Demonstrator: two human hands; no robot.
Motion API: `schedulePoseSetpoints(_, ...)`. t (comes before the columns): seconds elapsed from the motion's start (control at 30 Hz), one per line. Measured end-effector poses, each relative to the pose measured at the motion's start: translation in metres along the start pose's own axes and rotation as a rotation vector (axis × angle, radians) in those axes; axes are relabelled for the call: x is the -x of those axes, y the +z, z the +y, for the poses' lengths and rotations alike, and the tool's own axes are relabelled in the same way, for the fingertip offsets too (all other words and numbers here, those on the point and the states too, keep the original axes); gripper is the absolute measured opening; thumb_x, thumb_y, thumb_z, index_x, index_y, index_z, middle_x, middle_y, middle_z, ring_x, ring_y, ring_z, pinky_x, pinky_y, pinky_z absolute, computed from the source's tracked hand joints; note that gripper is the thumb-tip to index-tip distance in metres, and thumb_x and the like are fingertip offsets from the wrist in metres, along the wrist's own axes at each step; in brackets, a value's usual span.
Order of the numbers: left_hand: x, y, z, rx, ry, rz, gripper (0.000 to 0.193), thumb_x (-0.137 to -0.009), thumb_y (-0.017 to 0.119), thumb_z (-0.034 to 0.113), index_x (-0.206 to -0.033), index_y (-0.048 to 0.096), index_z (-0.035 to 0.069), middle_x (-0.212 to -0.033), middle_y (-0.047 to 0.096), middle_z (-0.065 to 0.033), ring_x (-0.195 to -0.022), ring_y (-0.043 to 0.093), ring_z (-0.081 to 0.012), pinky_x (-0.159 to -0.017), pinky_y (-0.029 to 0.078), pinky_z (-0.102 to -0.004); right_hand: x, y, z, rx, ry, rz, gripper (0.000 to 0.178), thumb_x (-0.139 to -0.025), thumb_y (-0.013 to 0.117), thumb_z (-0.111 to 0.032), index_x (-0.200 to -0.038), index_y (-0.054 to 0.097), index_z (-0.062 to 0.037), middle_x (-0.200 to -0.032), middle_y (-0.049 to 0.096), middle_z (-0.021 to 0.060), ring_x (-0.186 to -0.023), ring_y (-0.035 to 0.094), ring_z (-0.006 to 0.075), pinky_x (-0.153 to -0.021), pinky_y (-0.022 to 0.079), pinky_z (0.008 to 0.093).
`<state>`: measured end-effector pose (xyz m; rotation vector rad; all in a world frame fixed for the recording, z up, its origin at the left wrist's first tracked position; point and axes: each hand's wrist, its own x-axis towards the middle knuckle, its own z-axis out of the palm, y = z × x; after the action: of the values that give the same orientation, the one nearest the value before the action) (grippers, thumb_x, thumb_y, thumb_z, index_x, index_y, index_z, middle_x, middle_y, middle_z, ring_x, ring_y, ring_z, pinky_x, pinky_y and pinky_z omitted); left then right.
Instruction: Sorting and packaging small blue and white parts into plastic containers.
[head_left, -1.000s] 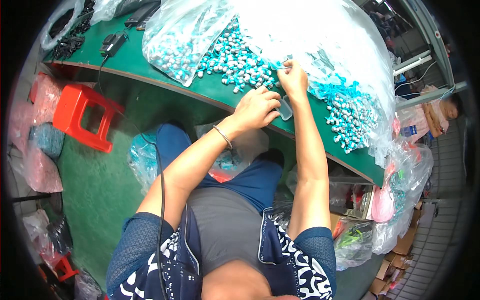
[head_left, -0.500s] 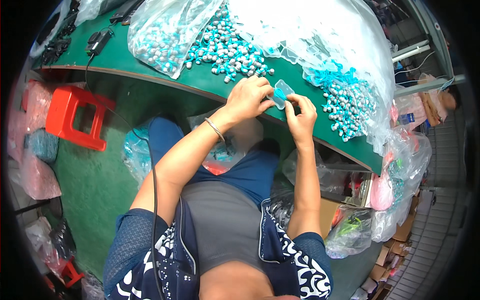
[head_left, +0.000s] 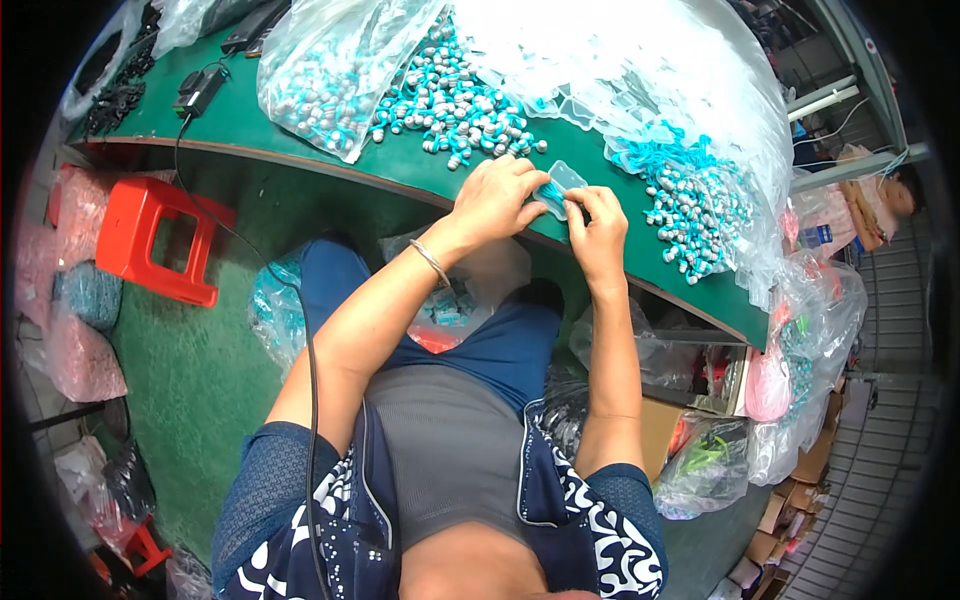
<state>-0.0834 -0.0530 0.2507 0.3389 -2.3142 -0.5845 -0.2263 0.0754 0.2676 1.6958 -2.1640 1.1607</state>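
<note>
At the table's front edge my left hand is closed, its thumb and fingers gripping the left side of a small clear plastic case. A teal corded piece lies in the case, partly hidden by the fingers. My right hand has its thumb and fingertips pinched together at the case's right side; whether they grip the rim or the teal piece is hard to make out. Behind my left hand is a pile of teal cords with grey rounded ends. A similar pile lies right of my right hand.
A clear bag of the same pieces stands on the green table, beside a large bag of clear cases. A black cable crosses my left arm. A red stool stands at left. Between my legs is an open plastic bag.
My right fingertips have shifted slightly left over the case. The teal piece sits lower in it and shows less. My left hand keeps its hold.
</note>
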Motion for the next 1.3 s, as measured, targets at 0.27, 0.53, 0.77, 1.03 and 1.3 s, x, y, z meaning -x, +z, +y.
schedulePoseSetpoints(0.27,-0.012,-0.006,0.002,0.049,-0.035,-0.019,0.025,-0.08,0.072,0.015,-0.104,0.069,0.008,-0.093,0.064,-0.0099,-0.086,0.063,-0.0293,-0.074,0.051,-0.0421,-0.003,-0.002,-0.001,-0.05,-0.063,0.049,0.017,-0.078,0.068,0.003,-0.094,0.07,-0.003,-0.093,0.067,0.0128,-0.084,0.066,0.0294,-0.074,0.052,0.0371)
schedulePoseSetpoints(0.53,-0.06,0.016,-0.012,-0.465,0.052,0.123,0.014,-0.075,0.062,0.011,-0.087,0.07,0.009,-0.085,0.063,-0.0065,-0.085,0.06,-0.0254,-0.072,0.048,-0.0392,0.012,-0.036,0.024,-0.074,0.102,0.17,0.014,-0.083,0.066,0.005,-0.094,0.071,-0.0021,-0.092,0.069,0.0122,-0.083,0.068,0.0237,-0.073,0.053,0.033)
schedulePoseSetpoints(0.77,-0.049,0.006,-0.006,-0.265,0.128,0.284,0.009,-0.078,0.07,0.01,-0.086,0.067,0.012,-0.081,0.062,-0.0042,-0.082,0.06,-0.025,-0.068,0.046,-0.0392,0.028,-0.072,0.056,0.05,0.161,0.316,0.015,-0.083,0.066,0.004,-0.095,0.072,-0.0021,-0.09,0.069,0.0113,-0.078,0.067,0.0215,-0.071,0.053,0.0308)
schedulePoseSetpoints(1.03,-0.001,-0.014,-0.01,-0.046,0.015,0.086,0.01,-0.08,0.07,0.004,-0.089,0.066,0.008,-0.086,0.064,-0.0087,-0.084,0.064,-0.0299,-0.071,0.051,-0.0411,0.022,-0.067,0.071,0.744,0.158,0.221,0.016,-0.081,0.072,-0.021,-0.096,0.071,-0.0159,-0.09,0.068,0.0025,-0.093,0.062,0.0243,-0.085,0.037,0.0463)
schedulePoseSetpoints(1.3,0.006,-0.012,-0.007,-0.047,-0.064,0.081,0.01,-0.08,0.071,0.008,-0.089,0.066,0.006,-0.086,0.065,-0.0094,-0.085,0.064,-0.03,-0.074,0.051,-0.0413,0.019,-0.054,0.078,0.811,0.24,0.143,0.015,-0.081,0.072,-0.019,-0.095,0.07,-0.0169,-0.092,0.069,0.0005,-0.093,0.061,0.023,-0.089,0.034,0.048)
